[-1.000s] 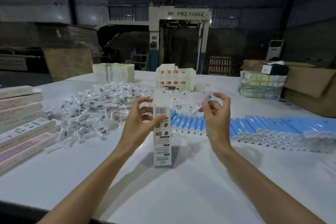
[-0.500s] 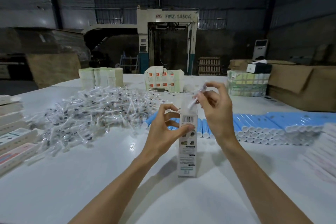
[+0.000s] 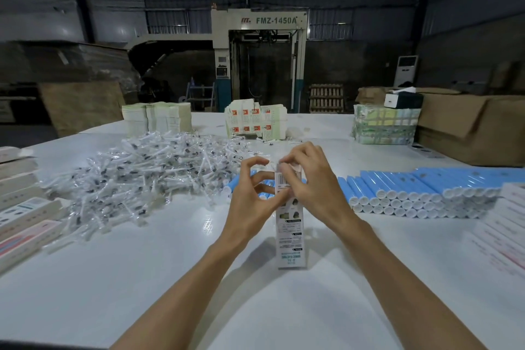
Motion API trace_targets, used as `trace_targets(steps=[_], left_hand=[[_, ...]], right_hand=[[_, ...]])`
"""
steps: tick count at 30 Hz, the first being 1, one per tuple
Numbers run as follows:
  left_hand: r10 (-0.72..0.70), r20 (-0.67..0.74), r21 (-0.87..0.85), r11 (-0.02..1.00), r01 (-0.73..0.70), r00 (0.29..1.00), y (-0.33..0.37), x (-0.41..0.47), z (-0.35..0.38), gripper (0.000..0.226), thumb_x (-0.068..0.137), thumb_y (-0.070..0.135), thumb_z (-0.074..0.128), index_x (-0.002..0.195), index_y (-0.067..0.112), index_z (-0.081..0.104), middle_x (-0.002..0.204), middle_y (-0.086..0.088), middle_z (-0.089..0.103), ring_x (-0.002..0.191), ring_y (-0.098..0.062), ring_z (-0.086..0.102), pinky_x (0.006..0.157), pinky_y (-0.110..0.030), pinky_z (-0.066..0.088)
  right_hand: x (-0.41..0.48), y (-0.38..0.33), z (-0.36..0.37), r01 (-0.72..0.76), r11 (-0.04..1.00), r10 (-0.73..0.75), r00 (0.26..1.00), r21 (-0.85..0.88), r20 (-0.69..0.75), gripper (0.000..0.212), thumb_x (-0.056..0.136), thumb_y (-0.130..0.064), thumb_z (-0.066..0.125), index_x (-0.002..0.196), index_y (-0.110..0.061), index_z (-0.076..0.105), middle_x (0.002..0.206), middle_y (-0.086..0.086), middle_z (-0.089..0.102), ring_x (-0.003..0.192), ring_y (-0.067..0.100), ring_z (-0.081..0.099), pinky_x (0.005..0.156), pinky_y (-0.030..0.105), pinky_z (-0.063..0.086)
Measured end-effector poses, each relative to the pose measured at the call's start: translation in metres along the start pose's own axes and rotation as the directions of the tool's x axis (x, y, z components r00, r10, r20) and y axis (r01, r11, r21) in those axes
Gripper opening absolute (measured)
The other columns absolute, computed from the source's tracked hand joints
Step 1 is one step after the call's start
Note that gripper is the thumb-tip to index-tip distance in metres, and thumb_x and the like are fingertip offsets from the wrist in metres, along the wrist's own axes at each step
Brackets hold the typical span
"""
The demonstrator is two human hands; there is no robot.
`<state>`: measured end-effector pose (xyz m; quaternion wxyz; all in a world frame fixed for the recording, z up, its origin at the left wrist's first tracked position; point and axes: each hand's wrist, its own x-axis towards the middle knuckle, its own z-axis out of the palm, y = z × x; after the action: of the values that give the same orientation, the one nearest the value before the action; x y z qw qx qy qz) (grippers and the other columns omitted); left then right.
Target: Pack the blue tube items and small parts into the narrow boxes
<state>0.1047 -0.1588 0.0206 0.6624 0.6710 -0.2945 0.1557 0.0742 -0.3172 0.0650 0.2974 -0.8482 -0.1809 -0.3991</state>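
At the top of the narrow white printed cardboard box [image 3: 290, 236], which stands on end on the white table top [image 3: 142, 293], both hands meet. The left hand [image 3: 251, 204] pinches the box's upper part between thumb and curled fingers. The right hand [image 3: 311, 187] curls over the mouth, its fingertips pinching at the top flap. I cannot tell whether a wrapped part lies under them, or whether a tube is already inside.

The likeliest trouble is tipping. The box is tall and slim on a small base, and all the hold is high up, so a push that is not straight down could topple it or skid its foot toward the person. If the contents stand proud of the mouth, forcing the flap would probably crease the thin card.

Just behind the grip lie loose light-blue plastic tubes with white caps [image 3: 233, 189], round enough to roll if knuckles brush them. To the left of the grip is the heap of clear-wrapped small parts [image 3: 147, 173], and a careless reach there may drag several out at once.
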Motion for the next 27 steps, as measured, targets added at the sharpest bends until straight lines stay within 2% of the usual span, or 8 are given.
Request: trace_targets(steps=[3,5,8,11,15,18,22,27], left_hand=[[-0.03,-0.033,-0.004,1.0,0.03,0.999,-0.002,0.0,-0.002,0.067,0.082,0.038,0.09,0.13,0.029,0.045,0.103,0.006,0.076,0.082,-0.018,0.075,0.075,-0.03,0.061],[-0.054,-0.047,-0.017,0.998,0.053,0.997,-0.003,0.001,-0.003,0.064,0.083,0.035,0.092,0.126,0.031,0.045,0.102,0.006,0.077,0.082,-0.017,0.075,0.073,-0.031,0.062],[-0.076,-0.042,-0.038,0.997,0.074,0.996,-0.003,0.001,-0.006,0.059,0.084,0.038,0.091,0.121,0.032,0.046,0.106,0.004,0.08,0.086,-0.018,0.076,0.075,-0.035,0.064],[-0.061,-0.056,-0.019,0.998,0.06,0.997,-0.003,0.001,-0.01,0.052,0.086,0.04,0.089,0.12,0.034,0.05,0.108,0.004,0.08,0.086,-0.018,0.076,0.077,-0.04,0.065],[0.01,-0.057,0.026,1.0,-0.008,0.998,-0.005,0.0,-0.009,0.05,0.088,0.04,0.088,0.127,0.035,0.058,0.11,0.004,0.079,0.092,-0.019,0.076,0.078,-0.03,0.062],[0.011,-0.035,0.033,0.999,-0.01,0.999,-0.006,0.0,-0.008,0.043,0.091,0.039,0.085,0.128,0.035,0.062,0.112,0.003,0.079,0.097,-0.021,0.076,0.081,-0.032,0.062],[-0.002,-0.021,0.009,1.0,0.002,1.0,-0.004,-0.002,-0.007,0.039,0.093,0.037,0.084,0.128,0.033,0.067,0.112,0.002,0.079,0.097,-0.022,0.077,0.083,-0.038,0.064],[-0.021,-0.007,-0.007,1.0,0.021,1.0,-0.001,-0.003,-0.006,0.027,0.092,0.03,0.085,0.117,0.033,0.074,0.109,0.003,0.079,0.091,-0.02,0.076,0.082,-0.037,0.064]], right_hand=[[-0.007,0.006,0.005,0.077,0.99,-0.072,0.996,-0.116,0.047,0.02,0.106,-0.035,0.056,0.103,-0.02,0.069,0.115,-0.01,0.052,0.112,0.012,0.05,0.097,0.035,0.043],[-0.008,0.007,0.007,-0.009,1.0,0.009,1.0,0.007,0.0,0.022,0.106,-0.035,0.057,0.121,-0.022,0.068,0.126,-0.01,0.052,0.121,0.011,0.052,0.099,0.025,0.043],[-0.006,0.009,-0.001,-0.184,0.918,0.225,0.971,0.351,-0.079,0.026,0.106,-0.032,0.059,0.131,-0.025,0.057,0.125,-0.01,0.06,0.115,0.005,0.059,0.087,0.009,0.044],[-0.013,0.017,-0.006,-0.269,0.866,0.266,0.962,0.422,0.065,0.031,0.104,-0.035,0.064,0.133,-0.033,0.052,0.118,-0.013,0.066,0.108,0.003,0.066,0.087,0.013,0.05],[-0.032,0.025,0.003,-0.247,0.855,0.194,0.968,0.456,0.16,0.041,0.102,-0.028,0.068,0.141,-0.033,0.055,0.122,-0.012,0.067,0.108,0.012,0.069,0.091,0.026,0.057],[-0.032,0.027,0.005,-0.265,0.811,0.217,0.964,0.522,0.152,0.04,0.101,-0.022,0.069,0.14,-0.031,0.061,0.122,-0.007,0.063,0.11,0.015,0.068,0.093,0.03,0.058],[-0.033,0.024,0.008,-0.305,0.73,0.249,0.952,0.611,0.177,0.026,0.102,-0.015,0.068,0.125,-0.028,0.071,0.124,-0.002,0.061,0.114,0.016,0.067,0.089,0.025,0.057],[-0.034,0.021,0.007,-0.321,0.705,0.249,0.947,0.633,0.202,0.012,0.103,-0.011,0.064,0.113,-0.012,0.07,0.118,0.002,0.06,0.111,0.021,0.069,0.09,0.026,0.055]])
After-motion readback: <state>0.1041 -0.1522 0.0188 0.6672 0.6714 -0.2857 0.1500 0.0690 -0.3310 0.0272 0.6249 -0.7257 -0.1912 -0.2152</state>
